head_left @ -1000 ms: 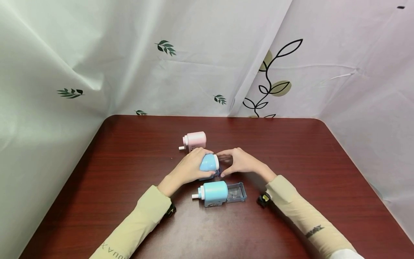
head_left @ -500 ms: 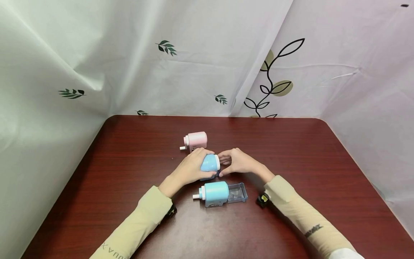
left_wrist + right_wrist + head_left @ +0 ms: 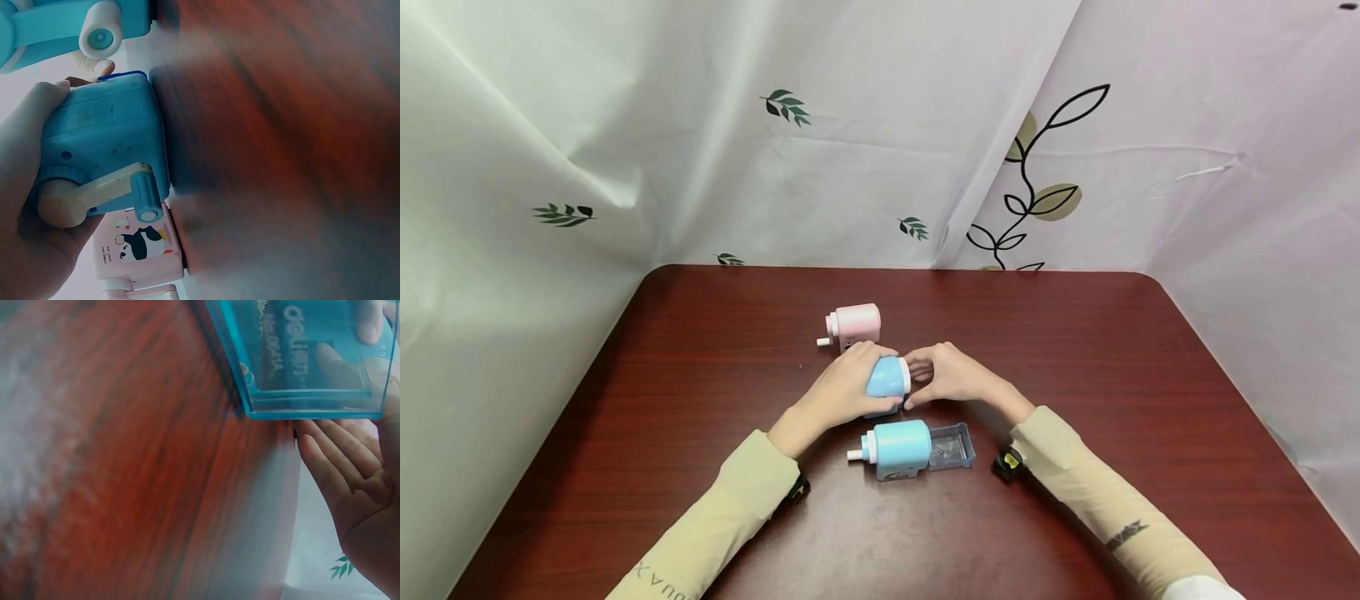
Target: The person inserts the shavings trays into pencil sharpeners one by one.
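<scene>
My left hand [image 3: 846,385] grips a blue crank pencil sharpener [image 3: 887,377] from its left side, thumb along the near side. In the left wrist view the held sharpener's crank [image 3: 103,190] shows below the thumb. At the sharpener's right end is my right hand [image 3: 953,375], fingers and thumb extended toward it; exact contact is hard to see. Nearer the person lies a lighter blue pencil sharpener [image 3: 901,446], its clear shavings drawer [image 3: 951,447] pulled out to the right. That drawer [image 3: 306,403] partly covers the right hand in the right wrist view.
A pink pencil sharpener [image 3: 857,323] with a panda picture sits behind the left hand, its crank to the left. The dark red wooden table [image 3: 1075,333] reaches back to a white leaf-patterned curtain [image 3: 835,183].
My right hand has moved slightly left against the held sharpener's end. The dark drawer edge that stuck out there has slid in and no longer shows. The left hand stays in place.
</scene>
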The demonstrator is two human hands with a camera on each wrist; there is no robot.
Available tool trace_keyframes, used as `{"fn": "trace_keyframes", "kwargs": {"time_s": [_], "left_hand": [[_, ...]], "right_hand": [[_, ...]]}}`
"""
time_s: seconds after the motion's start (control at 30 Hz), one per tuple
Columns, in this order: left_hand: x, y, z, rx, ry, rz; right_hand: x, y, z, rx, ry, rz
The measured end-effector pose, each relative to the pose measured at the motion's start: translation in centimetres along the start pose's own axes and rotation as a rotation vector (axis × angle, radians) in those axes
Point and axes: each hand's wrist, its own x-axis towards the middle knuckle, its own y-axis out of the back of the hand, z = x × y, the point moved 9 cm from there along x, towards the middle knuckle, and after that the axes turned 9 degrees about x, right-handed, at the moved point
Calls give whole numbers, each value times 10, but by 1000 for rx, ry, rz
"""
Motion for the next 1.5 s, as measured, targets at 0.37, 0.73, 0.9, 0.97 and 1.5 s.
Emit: {"fn": "trace_keyframes", "kwargs": {"time_s": [0.37,0.73,0.9,0.97,1.5], "left_hand": [[1,0,0,-3,12,-13],[1,0,0,-6,13,-7],[0,0,0,-8,9,-4],[1,1,0,-8,6,0],[1,3,3,-6,4,7]], "right_hand": [[2,-1,-1,13,14,-2],[4,-5,-4,19,28,-11],[6,-6,-4,10,25,-15],[6,-6,-4,2,23,-12],[7,-6,-7,-14,37,-31]]}}
